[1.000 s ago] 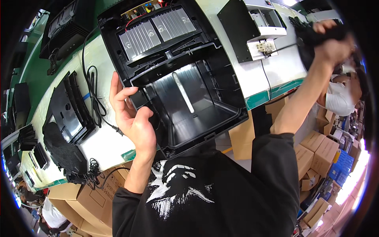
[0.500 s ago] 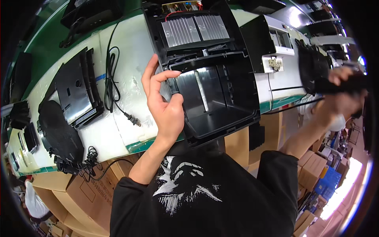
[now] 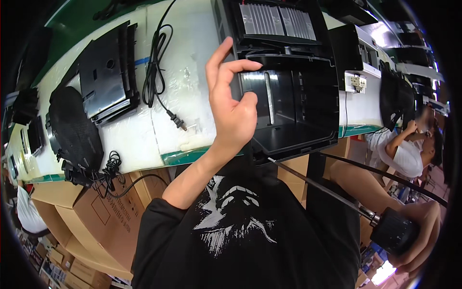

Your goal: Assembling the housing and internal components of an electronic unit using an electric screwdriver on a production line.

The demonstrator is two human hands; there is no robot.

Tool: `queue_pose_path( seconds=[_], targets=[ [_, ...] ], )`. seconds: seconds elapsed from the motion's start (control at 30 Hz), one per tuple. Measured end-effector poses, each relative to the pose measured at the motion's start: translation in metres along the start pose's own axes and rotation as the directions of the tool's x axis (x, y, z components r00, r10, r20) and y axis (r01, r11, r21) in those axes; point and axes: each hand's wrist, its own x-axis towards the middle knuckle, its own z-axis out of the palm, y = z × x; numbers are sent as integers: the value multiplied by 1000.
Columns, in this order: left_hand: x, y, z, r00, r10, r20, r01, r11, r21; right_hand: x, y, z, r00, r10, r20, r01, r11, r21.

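In front of me on the bench stands a black plastic housing (image 3: 288, 139), its inside facing up, with two ridged silver heat sinks (image 3: 281, 21) in its far part. My left hand (image 3: 234, 108) lies at the housing's left wall, fingers apart and partly bent. One fingertip reaches over the wall; whether it presses on it I cannot tell. Low at the right, my right hand (image 3: 421, 236) is wrapped round a power drill, whose black chuck (image 3: 394, 231) shows. From the chuck a long thin driver bit (image 3: 322, 188) points to the housing's near edge. Most of the drill's body is hidden.
Left of the housing lie a coiled black power cord (image 3: 155, 72), black panels (image 3: 108, 72) and a black mesh bag (image 3: 74, 125). To the right stands a black-and-white device (image 3: 358, 50). Cardboard boxes (image 3: 101, 212) sit below the bench edge. A person in white (image 3: 404, 151) is at far right.
My right hand has come down and nearer with the drill, and its long bit now shows. My view has shifted, so the bench things sit elsewhere in the picture. The left hand stays at the housing wall.
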Motion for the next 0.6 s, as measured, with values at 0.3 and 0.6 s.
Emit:
queue_pose_path(
  seconds=[0.3, 0.6],
  targets=[
    [0, -5, 1, 999, 43, 23, -44, 998, 35, -25, 42, 11, 995, 72, -66, -86, 963, -254],
    [-1, -7, -1, 996, 65, 56, -67, 997, 39, -79, 56, 35, 892, 184, -413, -402, 742, -536]
  ],
)
